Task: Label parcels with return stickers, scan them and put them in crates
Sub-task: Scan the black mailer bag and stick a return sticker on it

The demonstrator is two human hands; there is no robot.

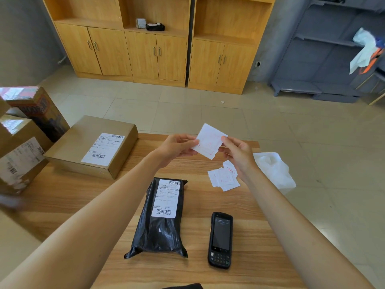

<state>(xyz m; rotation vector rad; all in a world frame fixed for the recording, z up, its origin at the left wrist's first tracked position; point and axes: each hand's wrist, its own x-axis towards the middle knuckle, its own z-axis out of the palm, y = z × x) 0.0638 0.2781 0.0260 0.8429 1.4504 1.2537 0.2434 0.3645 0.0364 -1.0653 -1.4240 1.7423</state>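
White paper sticker point(210, 141) is pinched at two opposite edges: left hand point(177, 147) fingertips point(194, 141) curled onto its left edge, right hand point(239, 155) thumb and forefinger closed on its right edge. It is held in the air above the far part of the wooden table point(250, 236), tilted approx. diamond-wise, one corner up and away, one down toward the person. Faint red print shows through; which face is adhesive can't be told. Backing may be about to be peeled, judging by the two-edge grip.

Handling, as judged: sticker is v. light, thin, floppy, easily creased or stuck to itself once peeled; best held by corners/edges only, w/ adhesive kept off the skin.

Just below the right hand, a loose pile of more stickers point(224, 177) lies on the table, w/ a white plastic bag point(275, 172) beside it at the table's right edge.

Black poly parcel point(160, 217) lies nearer the person, between the forearms, apart from both hands. Its long axis runs near-to-far, label point(166, 198) face up on the far half. Soft, slippery film; likely light, and best taken across its width. Handheld scanner point(220, 239) lies just right of it, parallel, screen up, untouched.

Cardboard box point(93, 147) sits at far left, label up, w/ other boxes point(23, 147) stacked beyond. No crates are seen.
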